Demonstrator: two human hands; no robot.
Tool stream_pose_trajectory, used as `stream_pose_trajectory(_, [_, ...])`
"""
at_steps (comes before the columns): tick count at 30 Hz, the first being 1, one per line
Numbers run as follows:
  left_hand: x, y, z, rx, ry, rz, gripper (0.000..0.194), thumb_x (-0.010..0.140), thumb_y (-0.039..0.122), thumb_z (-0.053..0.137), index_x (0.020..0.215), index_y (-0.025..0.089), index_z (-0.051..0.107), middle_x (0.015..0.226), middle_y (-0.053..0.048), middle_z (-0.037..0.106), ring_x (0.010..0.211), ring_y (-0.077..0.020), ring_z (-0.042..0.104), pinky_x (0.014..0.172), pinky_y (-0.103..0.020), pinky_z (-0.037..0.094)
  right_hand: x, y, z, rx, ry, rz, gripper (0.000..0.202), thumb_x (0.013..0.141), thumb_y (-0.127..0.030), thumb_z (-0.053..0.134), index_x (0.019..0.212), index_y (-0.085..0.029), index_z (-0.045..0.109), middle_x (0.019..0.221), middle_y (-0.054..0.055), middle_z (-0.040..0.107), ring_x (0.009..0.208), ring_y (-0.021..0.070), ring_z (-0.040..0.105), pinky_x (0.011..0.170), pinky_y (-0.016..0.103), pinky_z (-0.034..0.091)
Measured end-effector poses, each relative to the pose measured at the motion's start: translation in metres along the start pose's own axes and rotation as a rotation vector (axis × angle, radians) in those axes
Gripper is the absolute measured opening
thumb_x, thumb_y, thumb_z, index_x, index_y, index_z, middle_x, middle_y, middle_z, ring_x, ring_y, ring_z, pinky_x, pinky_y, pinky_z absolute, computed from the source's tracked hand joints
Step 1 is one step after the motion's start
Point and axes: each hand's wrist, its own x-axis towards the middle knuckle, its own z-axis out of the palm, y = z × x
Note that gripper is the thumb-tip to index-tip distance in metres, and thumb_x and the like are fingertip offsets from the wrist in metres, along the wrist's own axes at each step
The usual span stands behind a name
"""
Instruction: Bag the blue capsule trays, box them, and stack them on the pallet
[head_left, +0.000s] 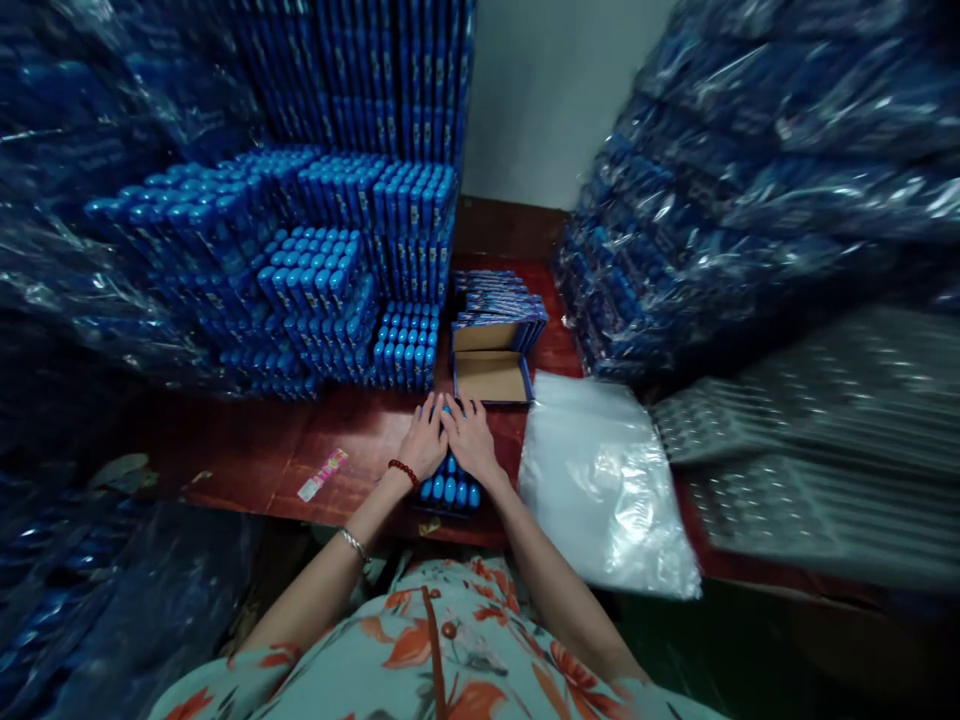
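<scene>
In front of the open cardboard box (pixel 492 380), the left hand (pixel 424 442) and right hand (pixel 470 440) lay loosely extended fingers over blue-topped tubes (pixel 450 490), gripping none, apparently steadying them.

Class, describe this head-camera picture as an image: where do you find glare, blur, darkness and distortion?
Head view: glare on the clear bags and wrapped stack; head view: blurred, stretched trays at right; head view: dark lower corners; head view: left hand and right hand comparatively sharp.
</scene>
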Motion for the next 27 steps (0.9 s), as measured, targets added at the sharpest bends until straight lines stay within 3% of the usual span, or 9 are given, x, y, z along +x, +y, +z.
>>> stream_pose_trajectory(3, [-0.006,-0.006,-0.009,-0.099,-0.012,-0.032,0.059,0.093,0.036,0.033,0.144,0.008,0.024,0.152,-0.02,0.019,0.14,-0.0273,0.02,0.112,-0.046,0.026,-0.02,0.018,-0.021,0.258,0.144,0.013,0.045,0.095,-0.042,0.03,0.131,-0.02,0.047,0.133,0.01,0.05,0.124,0.019,0.044,0.103,0.038,0.037])
stream_pose_trajectory(5, [-0.02,-0.011,-0.018,-0.135,-0.012,0.01,0.065,0.093,0.047,0.033,0.147,0.014,0.017,0.155,-0.016,0.008,0.142,-0.0289,0.009,0.112,-0.05,0.023,-0.053,0.042,-0.042,0.289,0.206,0.033,0.043,0.092,-0.046,0.04,0.124,-0.021,0.053,0.121,0.01,0.057,0.113,0.0197,0.051,0.099,0.038,0.041])
stream_pose_trajectory(7, [-0.04,-0.016,-0.025,-0.13,-0.03,0.087,0.069,0.091,0.051,0.036,0.148,0.021,0.012,0.156,-0.012,0.003,0.143,-0.0293,0.002,0.113,-0.052,0.018,-0.097,0.073,-0.063,0.149,0.15,0.049,0.042,0.084,-0.05,0.052,0.116,-0.024,0.058,0.112,0.009,0.06,0.107,0.0233,0.052,0.095,0.042,0.041])
stream_pose_trajectory(10, [-0.068,-0.016,-0.027,-0.141,-0.143,0.162,0.07,0.087,0.054,0.044,0.147,0.025,0.021,0.156,-0.01,0.008,0.143,-0.0291,0.008,0.113,-0.051,0.019,-0.154,0.117,-0.08,-0.044,0.001,0.134,0.046,0.073,-0.054,0.063,0.109,-0.025,0.061,0.103,0.009,0.061,0.097,0.0272,0.054,0.085,0.044,0.045])
stream_pose_trajectory(13, [-0.08,-0.01,-0.02,-0.2,-0.177,0.135,0.068,0.085,0.053,0.05,0.143,0.022,0.031,0.155,-0.011,0.013,0.141,-0.0276,0.016,0.113,-0.046,0.025,-0.174,0.138,-0.073,-0.036,0.087,0.216,0.023,0.082,-0.047,0.054,0.082,-0.026,0.063,0.086,0.008,0.062,0.084,0.0265,0.056,0.077,0.044,0.046])
stream_pose_trajectory(18, [-0.092,-0.004,-0.014,-0.211,-0.103,0.081,0.064,0.086,0.05,0.05,0.142,0.025,0.032,0.155,-0.01,0.016,0.14,-0.026,0.022,0.112,-0.044,0.029,-0.143,0.131,-0.066,0.15,0.218,0.275,0.034,0.089,-0.045,0.04,0.068,-0.026,0.057,0.072,0.006,0.063,0.073,0.0248,0.057,0.071,0.041,0.046])
stream_pose_trajectory(20, [-0.102,-0.006,-0.016,-0.18,-0.109,0.05,0.062,0.088,0.049,0.046,0.144,0.027,0.03,0.155,-0.009,0.014,0.14,-0.0262,0.023,0.11,-0.043,0.031,-0.124,0.126,-0.081,0.185,0.288,0.31,0.036,0.088,-0.049,0.04,0.069,-0.024,0.059,0.072,0.006,0.063,0.074,0.0232,0.057,0.068,0.037,0.045])
stream_pose_trajectory(23, [-0.11,-0.003,-0.024,-0.04,-0.069,0.016,0.069,0.087,0.053,0.046,0.146,0.028,0.021,0.155,-0.012,0.012,0.141,-0.034,0.013,0.108,-0.057,0.026,-0.09,0.114,-0.12,0.153,0.37,0.311,0.04,0.088,-0.05,0.039,0.07,-0.022,0.059,0.072,0.005,0.062,0.073,0.0206,0.057,0.065,0.032,0.043])
stream_pose_trajectory(27, [-0.077,0.033,-0.043,0.163,0.137,0.218,0.103,0.075,0.06,0.059,0.149,0.017,0.002,0.153,-0.024,0.006,0.14,-0.0403,-0.002,0.106,-0.066,0.014,-0.033,0.076,-0.161,0.095,0.139,0.044,0.041,0.09,-0.045,0.039,0.065,-0.019,0.057,0.065,0.002,0.059,0.067,0.0158,0.053,0.064,0.026,0.038])
